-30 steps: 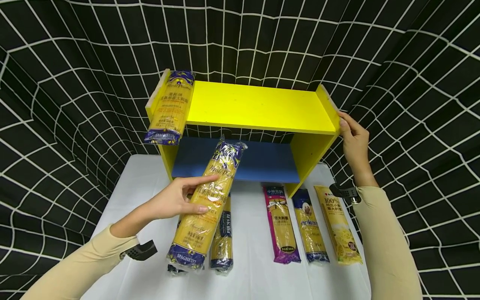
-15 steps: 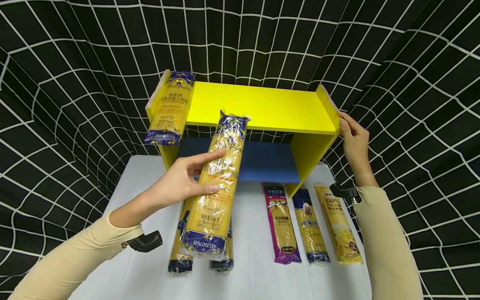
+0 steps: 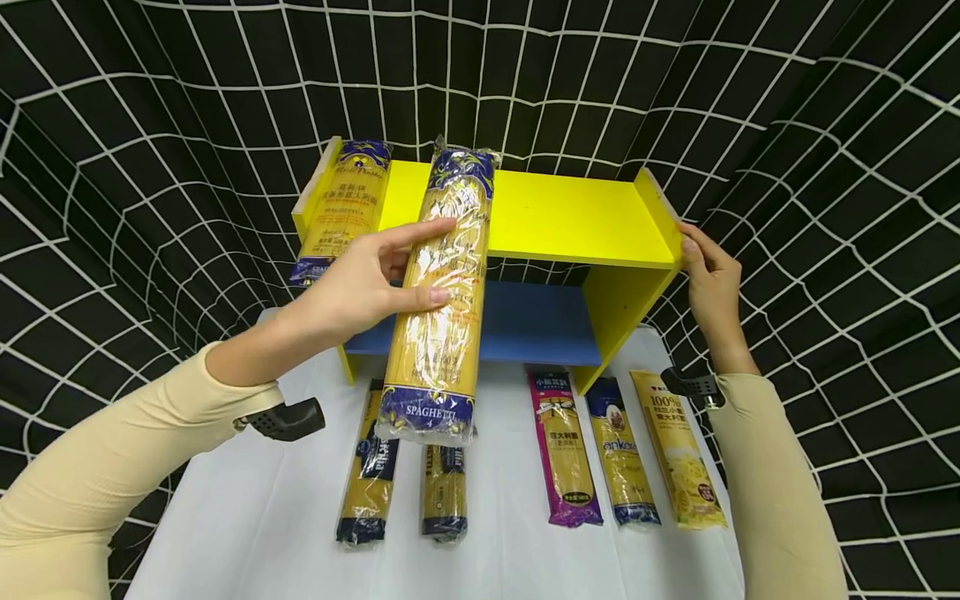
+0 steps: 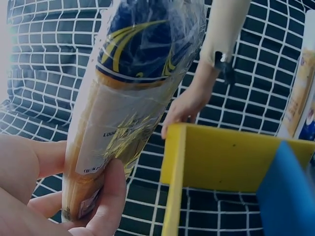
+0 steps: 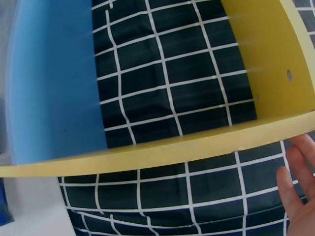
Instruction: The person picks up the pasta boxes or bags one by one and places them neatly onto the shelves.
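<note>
The left grip (image 3: pixel 360 279) is clamped on a spaghetti packet (image 3: pixel 438 350), which has risen across the front edge of the yellow shelf (image 3: pixel 562 217) in the head view, apparently bringing the lift to that level; the right grip (image 3: pixel 712 283), thumb and fingers apart, touches the shelf's right end.

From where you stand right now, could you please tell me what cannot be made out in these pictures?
Head view: some lettering on the held spaghetti packet, hidden by the left hand and glare.
Head view: the lower right corner of the shelved packet, behind that hand.
Head view: the upper end of the middle lying packet, behind the held one.
Right wrist view: part of the right hand, cut off by the frame edge.
</note>
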A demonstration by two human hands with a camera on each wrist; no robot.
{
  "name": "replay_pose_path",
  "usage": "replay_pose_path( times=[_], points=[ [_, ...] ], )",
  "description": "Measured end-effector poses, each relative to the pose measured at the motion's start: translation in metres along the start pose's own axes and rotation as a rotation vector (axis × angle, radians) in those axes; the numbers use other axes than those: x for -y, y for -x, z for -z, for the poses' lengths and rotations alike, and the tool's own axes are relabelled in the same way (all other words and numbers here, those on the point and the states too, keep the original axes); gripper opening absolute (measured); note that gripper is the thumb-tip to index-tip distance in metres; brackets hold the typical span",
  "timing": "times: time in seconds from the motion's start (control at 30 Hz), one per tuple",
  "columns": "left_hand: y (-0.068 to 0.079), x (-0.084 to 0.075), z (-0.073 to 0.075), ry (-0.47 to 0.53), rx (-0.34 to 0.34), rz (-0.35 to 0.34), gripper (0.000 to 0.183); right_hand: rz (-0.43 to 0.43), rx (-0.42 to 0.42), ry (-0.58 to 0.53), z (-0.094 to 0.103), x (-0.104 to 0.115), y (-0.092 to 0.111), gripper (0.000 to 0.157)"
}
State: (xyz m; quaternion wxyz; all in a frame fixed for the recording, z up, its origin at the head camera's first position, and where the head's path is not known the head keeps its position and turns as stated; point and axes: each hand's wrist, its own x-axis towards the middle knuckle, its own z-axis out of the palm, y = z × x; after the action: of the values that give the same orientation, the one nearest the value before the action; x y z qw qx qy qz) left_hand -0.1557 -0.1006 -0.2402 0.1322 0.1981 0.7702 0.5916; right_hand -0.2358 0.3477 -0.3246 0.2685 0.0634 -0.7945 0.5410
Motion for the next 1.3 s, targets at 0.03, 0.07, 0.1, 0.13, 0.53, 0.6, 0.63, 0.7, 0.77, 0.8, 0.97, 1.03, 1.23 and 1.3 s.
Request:
replay_pose_path(
  times=[0.03,0.07,0.1,0.13,0.53,0.6,0.63,0.7,0.77,0.8,0.97,1.03,1.23,1.3],
  points=[
    [-0.003,-0.004,0.002,0.003,-0.007,0.002,0.077,0.001,0.002,0.007,0.000,0.000,0.000,0.036],
    [-0.007,-0.007,0.004,0.007,-0.015,0.002,0.077,0.003,0.002,0.012,0.000,0.000,0.000,0.036],
    [-0.010,-0.010,0.006,0.014,-0.020,0.001,0.076,0.004,0.002,0.016,0.000,-0.001,0.000,0.036],
    [-0.014,-0.013,0.008,0.017,-0.024,0.002,0.076,0.004,0.002,0.017,0.000,-0.001,0.000,0.036],
    [-0.069,-0.019,0.031,0.028,-0.096,0.096,0.072,0.012,0.006,0.022,0.001,0.000,0.001,0.036],
    [-0.075,-0.018,0.034,0.009,-0.112,0.110,0.071,0.014,0.008,0.024,0.001,0.000,0.001,0.036],
    [-0.078,-0.017,0.035,0.008,-0.116,0.113,0.071,0.013,0.008,0.029,0.000,0.000,0.001,0.036],
    [-0.084,-0.016,0.038,-0.008,-0.128,0.122,0.072,0.012,0.007,0.029,0.000,0.001,0.002,0.036],
    [-0.089,-0.014,0.040,-0.016,-0.141,0.127,0.072,0.011,0.006,0.035,0.000,0.001,0.002,0.036],
    [-0.091,-0.013,0.041,-0.019,-0.147,0.134,0.071,0.011,0.005,0.034,0.000,0.001,0.002,0.036],
    [-0.098,-0.006,0.045,-0.044,-0.164,0.178,0.071,0.008,0.011,0.020,-0.001,0.001,0.002,0.036],
    [-0.099,-0.002,0.047,-0.050,-0.162,0.194,0.071,0.008,0.011,0.013,-0.001,0.001,0.002,0.036],
    [-0.099,0.007,0.047,-0.062,-0.131,0.204,0.072,0.021,0.000,0.035,0.000,0.000,0.001,0.036],
    [-0.098,0.009,0.046,-0.080,-0.123,0.208,0.072,0.019,0.004,0.040,0.000,0.000,0.001,0.036]
  ],
)
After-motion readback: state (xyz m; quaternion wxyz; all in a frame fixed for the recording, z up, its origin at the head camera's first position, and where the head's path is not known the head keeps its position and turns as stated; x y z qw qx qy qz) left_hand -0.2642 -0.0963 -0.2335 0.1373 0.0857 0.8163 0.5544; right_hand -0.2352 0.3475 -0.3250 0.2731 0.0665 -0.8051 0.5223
